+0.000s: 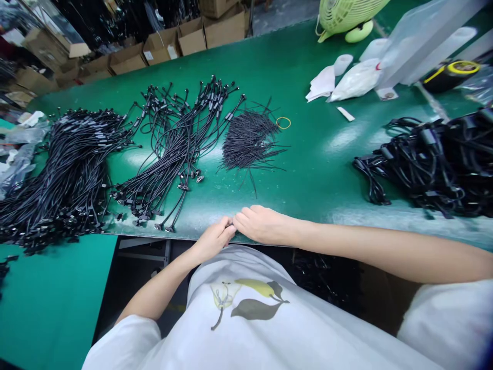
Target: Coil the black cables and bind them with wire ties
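Note:
My left hand [213,238] and my right hand [259,224] meet at the near edge of the green table [308,154], fingertips pinched together. A small dark piece shows between them, too small to name. Just beyond my hands lies a fan of black cables with small plugs [173,149]. To its right sits a heap of thin black ties [248,140], with a yellow rubber band [283,123] beside it.
A large pile of black cables [65,174] covers the left of the table. Coiled thicker cables [435,164] lie at the right. White bags [358,77], a tape roll [452,72] and a green fan [346,15] stand at the back right. Cardboard boxes [162,43] line the far side.

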A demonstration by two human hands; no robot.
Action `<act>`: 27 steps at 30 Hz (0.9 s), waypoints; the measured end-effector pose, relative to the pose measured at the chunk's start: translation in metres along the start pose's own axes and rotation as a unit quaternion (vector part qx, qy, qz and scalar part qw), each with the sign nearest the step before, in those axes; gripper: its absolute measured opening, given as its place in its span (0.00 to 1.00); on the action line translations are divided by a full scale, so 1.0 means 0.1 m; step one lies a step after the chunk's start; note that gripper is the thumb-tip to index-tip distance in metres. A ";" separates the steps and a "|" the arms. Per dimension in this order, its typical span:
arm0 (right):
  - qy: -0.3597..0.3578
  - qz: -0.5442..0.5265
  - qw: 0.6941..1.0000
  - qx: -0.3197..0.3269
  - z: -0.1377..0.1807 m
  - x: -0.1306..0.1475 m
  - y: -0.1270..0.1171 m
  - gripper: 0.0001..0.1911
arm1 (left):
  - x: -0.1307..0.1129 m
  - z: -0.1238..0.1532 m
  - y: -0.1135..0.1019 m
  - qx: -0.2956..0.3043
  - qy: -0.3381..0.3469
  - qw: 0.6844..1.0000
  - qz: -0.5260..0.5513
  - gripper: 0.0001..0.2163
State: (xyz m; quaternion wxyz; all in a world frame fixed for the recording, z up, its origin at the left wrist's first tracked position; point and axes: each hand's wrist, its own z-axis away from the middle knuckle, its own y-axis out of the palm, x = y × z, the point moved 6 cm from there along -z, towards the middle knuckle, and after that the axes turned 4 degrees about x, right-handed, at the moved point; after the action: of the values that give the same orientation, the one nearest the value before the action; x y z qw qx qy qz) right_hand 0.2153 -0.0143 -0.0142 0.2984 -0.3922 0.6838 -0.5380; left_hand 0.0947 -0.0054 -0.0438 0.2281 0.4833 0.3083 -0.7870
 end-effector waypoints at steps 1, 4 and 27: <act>-0.011 -0.006 1.000 -0.006 0.01 0.00 0.00 0.13 | -0.01 -0.01 0.01 0.013 0.005 1.000 -0.012 0.12; -0.049 -0.018 0.999 -0.003 0.02 0.01 0.03 0.13 | -0.03 -0.05 0.04 0.061 0.012 0.997 -0.044 0.15; 0.527 -0.170 0.832 -0.013 0.83 -2.50 0.12 0.08 | 0.05 -0.28 -0.20 -0.141 0.011 0.898 0.416 0.16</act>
State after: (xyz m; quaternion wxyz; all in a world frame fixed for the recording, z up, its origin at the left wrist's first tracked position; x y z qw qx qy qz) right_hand 0.4099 0.1598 -0.0495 -0.2090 -0.1628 0.6669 -0.6965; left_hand 0.0966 0.0279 -0.0522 0.5975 0.5388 0.1893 -0.5629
